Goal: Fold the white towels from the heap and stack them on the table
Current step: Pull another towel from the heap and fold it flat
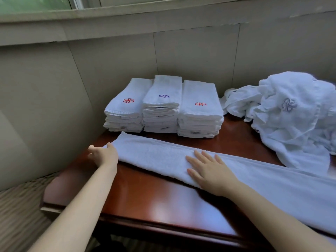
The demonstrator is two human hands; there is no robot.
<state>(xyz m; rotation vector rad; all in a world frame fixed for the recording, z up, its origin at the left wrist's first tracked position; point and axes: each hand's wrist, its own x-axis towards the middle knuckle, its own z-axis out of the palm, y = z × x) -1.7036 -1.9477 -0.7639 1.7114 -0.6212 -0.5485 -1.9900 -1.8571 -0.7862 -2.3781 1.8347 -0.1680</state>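
Lying across the dark wood table [145, 193], the long folded towel [154, 153] is looking soft, light, limp; best taken at its end corners. Right hand [209, 171] is pressing flat, fingers spread; left hand [103, 153] is pinching the left end.

Left hand [103, 153] curled in a grip, right hand [209, 171] flat, fingers spread

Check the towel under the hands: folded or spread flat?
Folded lengthwise into a long strip: towel shows doubled edges; left hand holds its end, right hand presses flat.
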